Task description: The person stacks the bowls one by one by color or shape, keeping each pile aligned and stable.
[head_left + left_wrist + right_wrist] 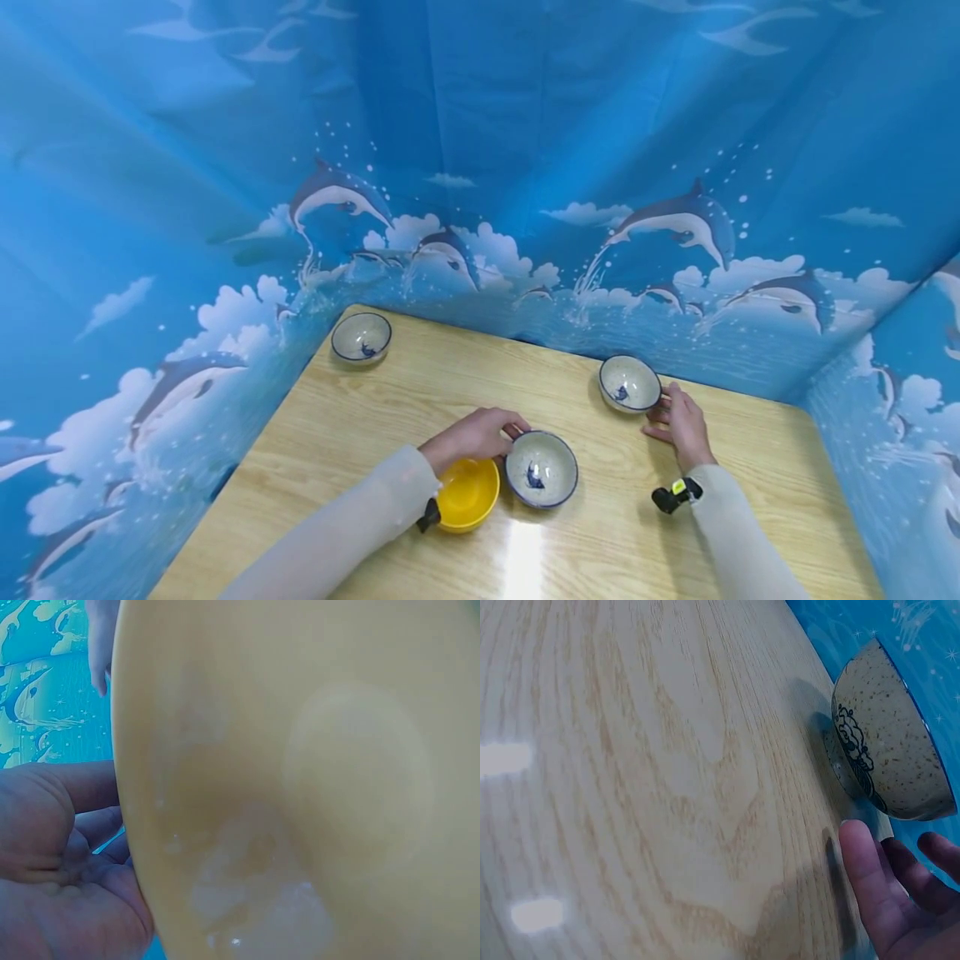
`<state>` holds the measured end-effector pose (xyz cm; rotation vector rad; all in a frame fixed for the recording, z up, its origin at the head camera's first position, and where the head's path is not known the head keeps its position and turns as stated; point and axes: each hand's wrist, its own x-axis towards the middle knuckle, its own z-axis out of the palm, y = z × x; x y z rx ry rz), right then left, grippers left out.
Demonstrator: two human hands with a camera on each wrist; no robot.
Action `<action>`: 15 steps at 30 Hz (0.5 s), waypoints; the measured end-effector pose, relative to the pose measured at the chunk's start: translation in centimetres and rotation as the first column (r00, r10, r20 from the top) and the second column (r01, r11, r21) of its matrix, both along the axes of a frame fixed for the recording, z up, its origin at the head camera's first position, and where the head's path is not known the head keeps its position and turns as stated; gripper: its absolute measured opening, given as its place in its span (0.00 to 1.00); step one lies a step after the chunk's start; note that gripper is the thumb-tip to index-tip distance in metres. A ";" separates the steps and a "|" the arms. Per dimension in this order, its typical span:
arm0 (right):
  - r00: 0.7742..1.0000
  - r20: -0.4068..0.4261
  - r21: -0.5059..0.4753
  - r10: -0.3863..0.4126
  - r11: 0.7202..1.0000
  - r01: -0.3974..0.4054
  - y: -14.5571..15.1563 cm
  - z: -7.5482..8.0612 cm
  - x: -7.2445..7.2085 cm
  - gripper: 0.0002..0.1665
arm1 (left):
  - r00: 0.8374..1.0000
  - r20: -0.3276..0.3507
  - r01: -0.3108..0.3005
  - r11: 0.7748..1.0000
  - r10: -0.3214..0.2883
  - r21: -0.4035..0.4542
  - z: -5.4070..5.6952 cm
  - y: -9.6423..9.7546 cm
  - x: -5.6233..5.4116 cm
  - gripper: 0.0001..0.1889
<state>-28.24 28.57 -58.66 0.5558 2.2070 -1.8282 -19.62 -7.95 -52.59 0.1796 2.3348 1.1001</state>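
My left hand is at the left rim of a speckled bowl with a blue edge and a blue motif inside, its fingertips and thumb pinching that rim. A yellow bowl sits under my left wrist; in the left wrist view the yellow bowl fills most of the picture and hides the fingertips of the left hand. Beside a similar speckled bowl near the far edge is my right hand. In the right wrist view, the right hand's fingers are spread just below that bowl.
Another blue-rimmed speckled bowl stands at the table's far left corner. The light wooden table meets blue dolphin-printed curtains at the back and sides. Small black cameras are strapped to the wrists over pale sleeves.
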 end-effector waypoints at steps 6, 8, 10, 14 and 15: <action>0.998 0.005 -0.028 0.065 0.997 -0.065 -0.6 0.1 -0.1 0.51 | 1.000 -0.003 0.000 1.000 0.000 -0.006 -0.2 0.0 -0.1 0.20; 0.997 0.008 -0.034 0.082 0.996 -0.082 -0.8 0.2 -0.1 0.50 | 1.000 -0.004 0.000 1.000 0.000 -0.007 -0.3 0.0 -0.1 0.20; 0.996 0.015 -0.052 0.084 0.995 -0.083 -1.0 0.2 0.0 0.48 | 1.000 -0.005 0.000 1.000 0.000 -0.007 -0.4 0.0 -0.1 0.20; 0.999 0.023 -0.126 0.044 0.991 -0.041 -1.4 0.2 0.0 0.44 | 1.000 -0.004 0.002 1.000 -0.002 -0.003 -0.4 0.0 -0.2 0.20; 0.999 0.024 -0.142 0.032 0.989 -0.029 -1.5 0.2 -0.1 0.43 | 1.000 -0.005 0.003 1.000 -0.003 -0.003 -0.4 0.0 -0.2 0.20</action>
